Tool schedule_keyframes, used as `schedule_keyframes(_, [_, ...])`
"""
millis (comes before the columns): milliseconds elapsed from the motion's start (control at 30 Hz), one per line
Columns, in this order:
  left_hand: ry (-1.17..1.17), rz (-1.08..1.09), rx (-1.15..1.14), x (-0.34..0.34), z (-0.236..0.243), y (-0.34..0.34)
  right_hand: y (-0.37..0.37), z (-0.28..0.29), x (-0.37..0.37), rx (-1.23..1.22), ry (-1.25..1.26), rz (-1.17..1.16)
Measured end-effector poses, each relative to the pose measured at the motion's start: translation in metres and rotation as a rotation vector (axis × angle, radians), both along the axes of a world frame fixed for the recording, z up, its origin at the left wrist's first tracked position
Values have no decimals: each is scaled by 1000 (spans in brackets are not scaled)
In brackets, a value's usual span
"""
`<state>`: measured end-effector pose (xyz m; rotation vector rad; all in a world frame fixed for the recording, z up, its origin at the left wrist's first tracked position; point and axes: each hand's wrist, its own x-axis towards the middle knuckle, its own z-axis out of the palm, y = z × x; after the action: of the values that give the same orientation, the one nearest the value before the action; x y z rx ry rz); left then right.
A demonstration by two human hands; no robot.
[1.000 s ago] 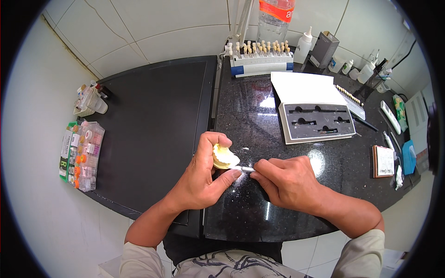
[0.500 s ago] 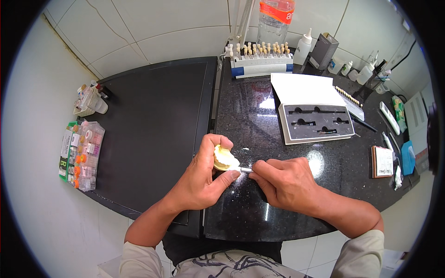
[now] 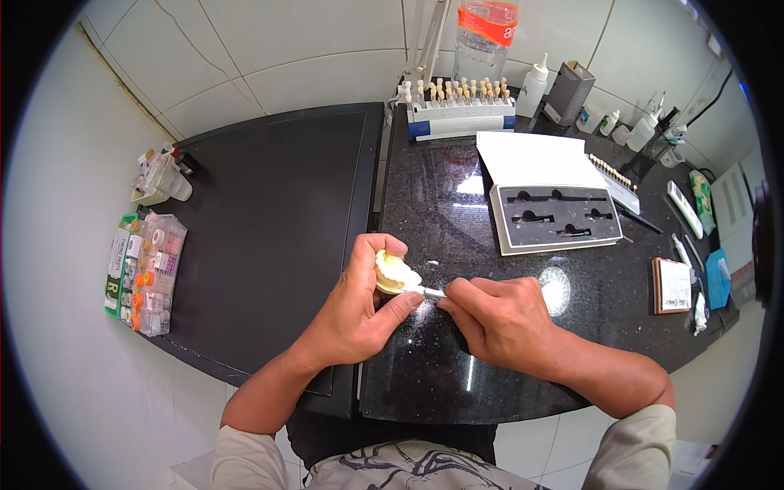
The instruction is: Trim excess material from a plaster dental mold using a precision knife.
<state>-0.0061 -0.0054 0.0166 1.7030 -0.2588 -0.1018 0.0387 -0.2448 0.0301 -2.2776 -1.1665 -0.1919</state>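
My left hand (image 3: 355,318) is closed around a pale yellow dental cast (image 3: 395,269), with the index finger over its top and the thumb along the lower right. My right hand (image 3: 498,322) grips a slim silver hand tool (image 3: 433,291), whose pale tip meets the lower right edge of the cast beside my left thumb. White powder and specks are scattered on the glossy black counter (image 3: 392,384) beneath and around my hands.
An open box with a foam insert (image 3: 588,214) lies beyond my right hand. Shade-tab racks (image 3: 461,122), bottles (image 3: 532,90) and small tools line the back and right. Another black worktop (image 3: 253,220) holds a clear organiser (image 3: 159,269) and a small basket (image 3: 149,194) at left.
Both hands, the cast and the tool have shifted slightly, now a little higher in view, with the tool still against the cast. Both grips are unchanged.
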Motion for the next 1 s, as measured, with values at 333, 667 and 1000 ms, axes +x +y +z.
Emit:
schedule_keyframes(333, [-8, -10, -37, 0, -1, 0, -2, 1, 0, 2, 16, 17])
schedule_keyframes(667, [-49, -16, 21, -1, -6, 1, -1, 3, 0, -25, 21, 10])
schedule_keyframes(1000, [-40, 23, 66, -2, -4, 0, 0, 0, -2, -11, 1, -5])
